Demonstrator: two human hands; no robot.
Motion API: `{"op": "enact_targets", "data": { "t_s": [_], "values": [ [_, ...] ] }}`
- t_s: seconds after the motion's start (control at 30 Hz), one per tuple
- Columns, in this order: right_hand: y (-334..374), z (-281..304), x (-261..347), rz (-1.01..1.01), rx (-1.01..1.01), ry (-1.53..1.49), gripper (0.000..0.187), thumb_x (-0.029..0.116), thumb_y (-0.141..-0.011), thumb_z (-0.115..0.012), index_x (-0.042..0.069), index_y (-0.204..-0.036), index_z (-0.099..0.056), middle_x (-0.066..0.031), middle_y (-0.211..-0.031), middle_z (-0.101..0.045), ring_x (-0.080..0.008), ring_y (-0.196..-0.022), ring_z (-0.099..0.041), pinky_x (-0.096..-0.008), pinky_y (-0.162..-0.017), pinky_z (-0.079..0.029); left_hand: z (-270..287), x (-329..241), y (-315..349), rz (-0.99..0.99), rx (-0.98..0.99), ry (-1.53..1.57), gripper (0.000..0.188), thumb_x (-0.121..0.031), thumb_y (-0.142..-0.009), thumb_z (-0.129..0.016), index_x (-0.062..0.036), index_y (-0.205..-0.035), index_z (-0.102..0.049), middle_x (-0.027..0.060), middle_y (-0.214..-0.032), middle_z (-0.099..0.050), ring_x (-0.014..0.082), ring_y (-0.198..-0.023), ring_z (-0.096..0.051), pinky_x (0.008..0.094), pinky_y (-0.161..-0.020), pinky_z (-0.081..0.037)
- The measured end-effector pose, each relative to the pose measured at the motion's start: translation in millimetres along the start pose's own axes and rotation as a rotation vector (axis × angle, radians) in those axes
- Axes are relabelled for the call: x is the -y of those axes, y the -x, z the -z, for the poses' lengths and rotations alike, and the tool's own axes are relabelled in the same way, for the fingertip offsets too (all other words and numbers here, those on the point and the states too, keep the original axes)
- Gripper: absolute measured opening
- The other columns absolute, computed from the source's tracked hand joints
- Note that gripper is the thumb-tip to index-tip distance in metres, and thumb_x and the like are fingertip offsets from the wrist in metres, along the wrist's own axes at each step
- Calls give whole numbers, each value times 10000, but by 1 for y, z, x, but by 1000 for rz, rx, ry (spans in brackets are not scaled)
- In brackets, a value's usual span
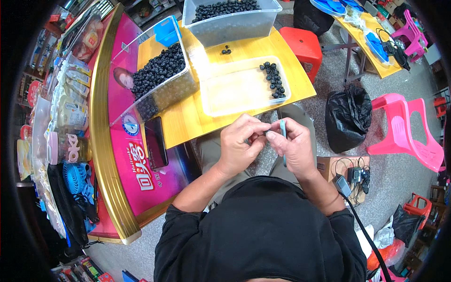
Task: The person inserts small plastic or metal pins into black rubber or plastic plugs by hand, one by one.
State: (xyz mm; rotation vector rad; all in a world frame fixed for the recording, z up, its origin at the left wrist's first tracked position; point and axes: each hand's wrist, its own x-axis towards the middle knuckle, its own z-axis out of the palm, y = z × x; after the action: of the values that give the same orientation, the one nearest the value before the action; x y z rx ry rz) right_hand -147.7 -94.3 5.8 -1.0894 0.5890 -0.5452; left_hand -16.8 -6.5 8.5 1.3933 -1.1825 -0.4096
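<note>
My left hand [243, 142] pinches a small black round piece [267, 133] between thumb and fingertips. Meeting it there is my right hand [297, 145], closed around a thin light-blue tool [283, 128] whose working end is hidden by the fingers. Both hands are over my lap, just off the table's near edge. Beyond them on the yellow table [181, 129] lies a shallow clear tray [218, 113], with several similar black pieces [275, 81] along its right side. A few loose pieces [226, 50] rest on the wood behind the tray.
A clear bin [181, 84] heaped with black pieces stands left, a blue scoop [167, 32] at its back. Another large bin [230, 33] sits behind. A phone [156, 142] lies left. Right are a red stool [301, 49], black bag [348, 117] and pink chair [406, 129].
</note>
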Motion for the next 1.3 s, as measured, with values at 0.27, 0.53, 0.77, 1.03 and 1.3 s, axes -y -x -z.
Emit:
{"op": "enact_targets", "data": {
  "t_s": [0.27,0.53,0.77,1.03,1.3],
  "values": [
    [1,7,7,-25,69,17,144,107,-911,-612,-18,-980,-618,7,-706,-583,-29,-608,-499,-178,-554,-403,6,3,0,-2,-18,-8,224,120,-697,-693,0,-887,-695,59,-826,-633,71,-643,-561,190,-543,-440],
    [15,-4,13,389,49,599,254,50,-899,-588,1,-1147,-564,-84,-807,-623,-170,-622,-584,-273,-589,-469,10,3,-1,-2,-67,-49,250,132,-682,-672,4,-896,-696,52,-799,-628,71,-625,-555,189,-536,-437],
    [17,-10,12,560,27,753,299,21,-847,-640,20,-1139,-572,-169,-999,-656,-337,-834,-670,-343,-682,-519,11,-6,-2,-60,-97,-101,299,128,-641,-654,-10,-901,-704,58,-767,-624,84,-608,-559,200,-523,-442],
    [18,-10,13,570,43,710,290,13,-846,-637,10,-1131,-581,-173,-991,-664,-321,-843,-680,-334,-694,-522,15,-6,1,-83,-74,-64,286,123,-648,-668,-2,-903,-704,66,-793,-636,85,-618,-559,202,-524,-438],
    [16,1,7,431,22,589,217,-30,-871,-583,-16,-1083,-630,-133,-964,-684,-182,-762,-658,-268,-698,-499,18,0,9,62,0,137,199,126,-712,-684,22,-882,-693,65,-830,-628,82,-695,-574,192,-555,-449]
  ]
}}
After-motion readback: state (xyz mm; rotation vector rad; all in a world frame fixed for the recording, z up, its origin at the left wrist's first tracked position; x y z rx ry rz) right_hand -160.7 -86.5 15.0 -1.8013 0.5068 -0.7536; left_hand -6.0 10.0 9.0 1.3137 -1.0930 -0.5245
